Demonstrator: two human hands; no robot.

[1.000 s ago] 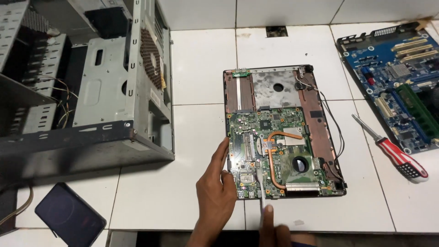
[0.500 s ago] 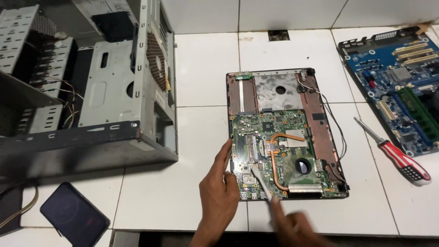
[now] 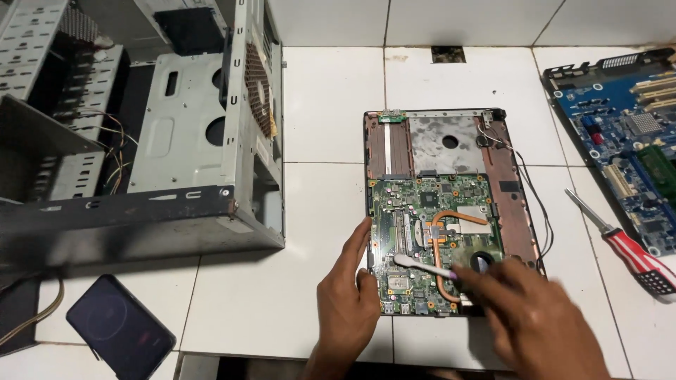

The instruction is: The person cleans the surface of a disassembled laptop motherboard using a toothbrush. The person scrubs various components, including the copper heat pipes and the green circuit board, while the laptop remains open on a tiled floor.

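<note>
On the white tiled floor [image 3: 331, 211], pretty much dead centre toward the near edge, sits an opened laptop base [image 3: 451, 211] with its green motherboard [image 3: 436, 239] exposed, copper heat pipe and all. The person's left hand [image 3: 348, 302] rests at the left edge of that base, fingers stretched out loosely and not gripping anything, fingertips touching the board's side. The right hand [image 3: 528, 317] comes in from the near right corner of the base and is closed around a white toothbrush [image 3: 422, 266]; the brush head sits down on the motherboard, just left of the heat pipe. That hand is a bit blurry, so the exact finger placement is hard to make out.

Off to the left, taking up the far left corner of the floor, is an open desktop PC case [image 3: 141, 141] lying there with its wires showing. A dark phone [image 3: 120, 327] lies near the near left edge. On the right side there's a red-handled screwdriver [image 3: 623, 243], well apart from the laptop, and a blue desktop motherboard [image 3: 627, 141] up by the far right corner.
</note>
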